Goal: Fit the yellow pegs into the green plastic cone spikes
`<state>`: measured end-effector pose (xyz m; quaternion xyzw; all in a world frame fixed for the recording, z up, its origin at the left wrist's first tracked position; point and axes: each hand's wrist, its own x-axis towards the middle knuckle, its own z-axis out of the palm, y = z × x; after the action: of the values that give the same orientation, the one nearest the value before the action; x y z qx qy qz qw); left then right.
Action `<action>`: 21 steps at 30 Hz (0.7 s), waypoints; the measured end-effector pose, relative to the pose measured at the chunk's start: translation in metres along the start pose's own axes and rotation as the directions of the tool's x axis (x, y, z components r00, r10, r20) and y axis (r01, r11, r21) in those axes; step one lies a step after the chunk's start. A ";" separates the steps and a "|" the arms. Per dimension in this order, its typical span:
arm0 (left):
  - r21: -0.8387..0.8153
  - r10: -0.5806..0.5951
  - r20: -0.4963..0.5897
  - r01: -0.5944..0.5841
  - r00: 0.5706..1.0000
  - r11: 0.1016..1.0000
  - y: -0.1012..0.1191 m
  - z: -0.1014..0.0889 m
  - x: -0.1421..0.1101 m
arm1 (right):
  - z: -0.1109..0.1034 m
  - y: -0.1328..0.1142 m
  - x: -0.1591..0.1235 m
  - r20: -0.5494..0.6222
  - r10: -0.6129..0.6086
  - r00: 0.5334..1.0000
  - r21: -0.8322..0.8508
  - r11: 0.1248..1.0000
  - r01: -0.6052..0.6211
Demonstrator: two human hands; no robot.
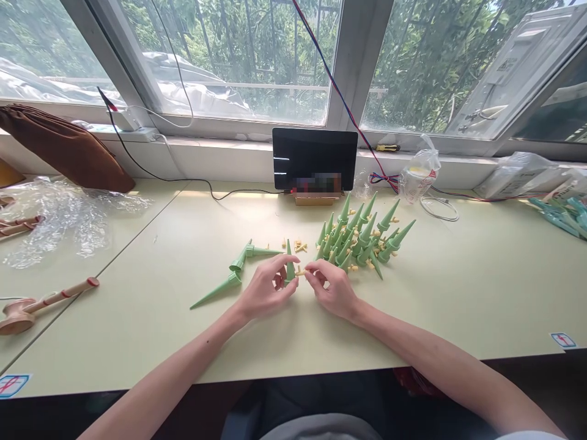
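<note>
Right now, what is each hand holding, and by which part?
The left hand holds a green plastic spike around its lower, wider part; the right hand pinches a small yellow fitting by its right end.

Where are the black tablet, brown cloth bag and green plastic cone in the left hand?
Black tablet [314, 153], head view: screen.
Brown cloth bag [68, 148], head view: middle section.
Green plastic cone [290, 270], head view: tapering shaft.
</note>
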<state>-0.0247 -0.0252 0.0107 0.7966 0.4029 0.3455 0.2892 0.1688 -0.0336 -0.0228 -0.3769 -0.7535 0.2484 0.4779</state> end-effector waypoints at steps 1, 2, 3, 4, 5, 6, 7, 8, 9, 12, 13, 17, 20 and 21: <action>0.003 0.002 0.000 -0.002 1.000 1.000 0.000 0.000 0.000 | 0.000 0.000 0.000 0.000 -0.001 1.000 -0.002 1.000 0.001; 0.005 0.004 0.002 -0.004 1.000 1.000 0.000 0.000 0.000 | 0.000 0.000 0.000 0.000 -0.003 1.000 -0.004 1.000 0.003; 0.007 0.005 0.006 -0.006 1.000 1.000 0.000 0.001 0.000 | 0.000 0.001 0.000 0.000 -0.005 1.000 -0.005 1.000 0.005; 0.009 0.006 0.010 -0.006 1.000 1.000 0.000 0.001 0.000 | 0.000 0.001 0.000 0.001 -0.006 1.000 -0.006 1.000 0.006; 0.009 0.004 0.016 -0.004 1.000 1.000 0.000 0.002 0.000 | 0.000 0.001 0.000 0.002 -0.007 1.000 -0.007 1.000 0.007; 0.008 0.002 0.022 -0.002 1.000 1.000 0.000 0.002 0.000 | 0.000 0.002 0.000 0.002 -0.007 1.000 -0.008 1.000 0.007; 0.004 -0.001 0.027 0.001 1.000 1.000 0.000 0.003 -0.001 | 0.000 0.002 0.000 0.002 -0.005 1.000 -0.010 1.000 0.005; -0.001 -0.003 0.035 0.003 0.999 1.000 -0.001 0.003 -0.001 | 0.000 0.002 0.000 0.003 -0.001 1.000 -0.011 1.000 0.002; -0.006 -0.004 0.041 0.004 0.999 1.000 -0.002 0.004 -0.001 | 0.000 0.003 0.000 0.004 0.002 1.000 -0.012 1.000 -0.002; -0.016 -0.004 0.055 0.005 0.998 1.000 -0.004 0.006 -0.002 | 0.000 0.002 0.000 0.004 0.011 1.000 -0.015 1.000 -0.011; -0.017 -0.006 0.058 0.007 0.998 1.000 -0.004 0.006 -0.002 | 0.000 0.002 0.000 0.003 0.010 1.000 -0.016 1.000 -0.010; -0.016 -0.007 0.051 0.008 0.999 1.000 -0.004 0.006 -0.002 | -0.001 0.001 0.000 -0.001 0.008 1.000 -0.014 1.000 -0.008; -0.005 0.002 0.034 -0.002 0.999 1.000 -0.003 0.007 -0.002 | 0.000 0.001 0.001 0.001 0.018 1.000 -0.005 1.000 -0.018; 0.000 0.003 0.030 -0.003 1.000 1.000 -0.003 0.007 -0.002 | 0.000 0.001 0.001 0.000 0.021 1.000 -0.001 1.000 -0.021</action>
<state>-0.0215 -0.0263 0.0041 0.8023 0.3972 0.3341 0.2947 0.1690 -0.0325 -0.0225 -0.3850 -0.7497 0.2532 0.4751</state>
